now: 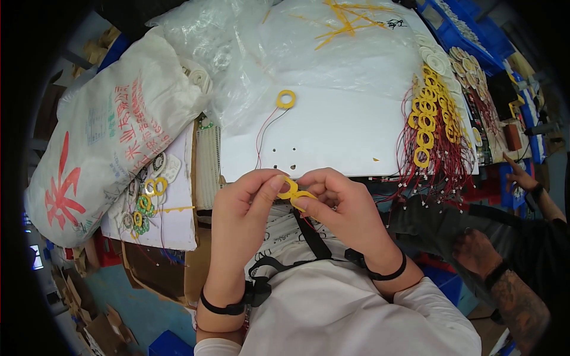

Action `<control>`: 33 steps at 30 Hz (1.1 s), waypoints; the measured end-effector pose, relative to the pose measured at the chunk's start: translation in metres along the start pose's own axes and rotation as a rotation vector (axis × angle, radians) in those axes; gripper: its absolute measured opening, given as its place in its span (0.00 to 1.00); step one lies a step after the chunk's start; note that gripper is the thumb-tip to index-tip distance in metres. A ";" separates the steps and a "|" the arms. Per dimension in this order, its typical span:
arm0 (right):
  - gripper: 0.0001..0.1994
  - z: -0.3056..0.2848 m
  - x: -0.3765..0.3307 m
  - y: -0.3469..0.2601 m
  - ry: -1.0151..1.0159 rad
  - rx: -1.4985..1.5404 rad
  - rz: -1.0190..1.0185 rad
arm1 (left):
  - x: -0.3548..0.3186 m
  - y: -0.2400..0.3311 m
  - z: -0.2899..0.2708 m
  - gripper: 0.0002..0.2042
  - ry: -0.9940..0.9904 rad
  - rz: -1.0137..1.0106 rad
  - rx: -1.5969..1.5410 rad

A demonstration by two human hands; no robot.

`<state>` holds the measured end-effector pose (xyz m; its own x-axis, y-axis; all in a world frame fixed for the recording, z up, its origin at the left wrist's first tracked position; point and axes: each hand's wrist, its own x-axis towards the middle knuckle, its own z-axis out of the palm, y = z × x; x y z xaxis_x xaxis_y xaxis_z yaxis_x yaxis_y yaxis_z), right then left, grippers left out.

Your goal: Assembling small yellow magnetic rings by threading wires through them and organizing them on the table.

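White shirt [356, 308] is seen nearest the cam, lower ctr of frame. Front edge of the white sheet [344, 130] is set just past the fingertips, mid-frame; open room is given by its bare stretch, ctr to right-of-ctr. L forearm is held near upright, R forearm slanted up-left from lower right; both wrists are ringed w/ black bands [224, 307], hands turned toward each other.

Two yellow rings [293, 188] are held at frame ctr, touching or overlapping; can't tell if joined. One is pinched btwn thumb & forefinger of the left hand [254, 191]; the other is gripped by thumb & curled fingers of the right hand [343, 194].

Farther out, a lone ring [279, 101] w/ red & dark leads is laid on the sheet, upper ctr. A ring pile [424, 121] is heaped upper right, red wires [418, 193] draped over the edge. Upper left is taken up by a white sack [95, 130] w/ red print; upper ctr by clear plastic [237, 53]. Another person's hand [477, 252] is seen lower right.
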<state>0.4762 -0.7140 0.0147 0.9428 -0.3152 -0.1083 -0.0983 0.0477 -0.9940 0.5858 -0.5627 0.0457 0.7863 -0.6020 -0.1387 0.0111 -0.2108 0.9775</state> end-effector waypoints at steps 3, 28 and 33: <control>0.11 -0.005 -0.004 -0.006 0.039 -0.082 -0.061 | 0.005 0.001 0.004 0.12 0.007 -0.002 -0.071; 0.03 -0.036 0.007 0.018 0.405 0.646 -0.121 | 0.180 0.041 0.028 0.06 -0.328 0.312 0.780; 0.04 -0.043 0.006 0.023 0.328 0.670 -0.124 | 0.186 0.038 0.037 0.07 -0.375 0.236 0.747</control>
<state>0.4660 -0.7559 -0.0098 0.7811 -0.6164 -0.0993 0.3154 0.5269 -0.7893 0.7099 -0.7112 0.0511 0.4599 -0.8802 -0.1171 -0.6386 -0.4195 0.6451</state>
